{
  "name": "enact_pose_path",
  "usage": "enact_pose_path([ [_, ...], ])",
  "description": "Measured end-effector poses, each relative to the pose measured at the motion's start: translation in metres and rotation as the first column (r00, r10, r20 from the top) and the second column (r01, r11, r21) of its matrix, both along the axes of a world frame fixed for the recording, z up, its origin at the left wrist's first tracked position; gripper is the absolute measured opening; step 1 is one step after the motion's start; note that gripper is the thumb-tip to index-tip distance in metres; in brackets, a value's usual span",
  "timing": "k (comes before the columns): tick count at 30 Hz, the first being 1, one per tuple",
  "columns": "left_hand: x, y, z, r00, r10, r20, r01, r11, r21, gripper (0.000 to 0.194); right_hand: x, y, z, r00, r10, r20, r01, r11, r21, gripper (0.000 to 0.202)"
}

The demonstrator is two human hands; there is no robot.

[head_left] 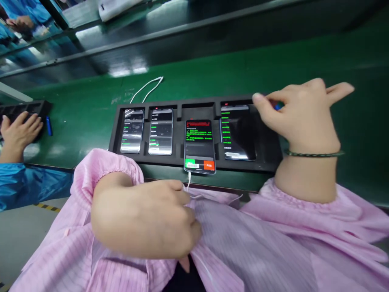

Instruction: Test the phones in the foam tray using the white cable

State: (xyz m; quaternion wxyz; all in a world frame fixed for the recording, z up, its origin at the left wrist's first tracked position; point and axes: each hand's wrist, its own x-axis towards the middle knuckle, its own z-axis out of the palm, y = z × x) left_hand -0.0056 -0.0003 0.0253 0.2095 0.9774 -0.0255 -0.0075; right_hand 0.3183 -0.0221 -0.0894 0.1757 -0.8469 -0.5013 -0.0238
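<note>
Four-slot black foam tray (pixel 146 159) lies in front of me with phones in it, their screens lit. One phone (pixel 199 142) stands out over the tray's front edge, showing red and green text. A white charging cable (pixel 189 180) is plugged into its lower end. My left hand (pixel 146 219) is closed, blurred, just below this phone and beside the cable; its fingertips are hidden. Over the tray's right end, my right hand (pixel 306 109) has thumb and forefinger drawn together and the little finger stretched out. A small blue thing (pixel 277 106) shows behind its thumb, not clear enough to name.
Upright in slots lie a left phone (pixel 132 132), a second phone (pixel 161 132) and a right phone (pixel 237 132). A white cable loop (pixel 148 85) rests behind the tray. At left are a co-worker's hand (pixel 21 132), another black tray (pixel 42 106) and a blue pen (pixel 49 125).
</note>
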Motion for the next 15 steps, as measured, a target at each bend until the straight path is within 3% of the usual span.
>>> enact_pose_path([
  [3,-0.003,0.006,-0.002,0.975,-0.215,-0.063,0.209,0.973,-0.094,0.036,0.005,-0.025,-0.009,0.98,0.19,-0.05,-0.187,0.981,0.056,0.062],
  [5,-0.003,0.011,-0.01,0.966,-0.259,-0.014,0.248,0.938,-0.242,0.035,0.006,-0.037,-0.017,0.959,0.274,-0.069,-0.272,0.961,0.039,0.07],
  [7,-0.003,0.019,-0.022,0.968,-0.24,0.067,0.247,0.889,-0.386,0.034,0.005,-0.041,-0.023,0.965,0.25,-0.077,-0.251,0.968,0.002,0.068],
  [8,-0.004,0.023,-0.03,0.973,-0.192,0.127,0.229,0.868,-0.44,0.032,0.004,-0.04,-0.025,0.977,0.199,-0.072,-0.199,0.98,-0.001,0.063],
  [10,-0.008,0.029,-0.048,0.955,0.031,0.295,0.13,0.85,-0.511,0.03,0.001,-0.035,-0.025,0.997,0.062,-0.054,-0.06,0.997,0.042,0.049],
  [13,-0.013,0.032,-0.08,0.756,0.393,0.524,-0.046,0.829,-0.557,0.03,-0.003,-0.029,-0.021,0.994,-0.071,-0.078,0.082,0.986,0.148,0.038],
  [15,-0.015,0.031,-0.099,0.664,0.463,0.587,-0.076,0.823,-0.563,0.029,-0.004,-0.03,-0.017,0.99,-0.048,-0.135,0.068,0.986,0.151,0.034],
])
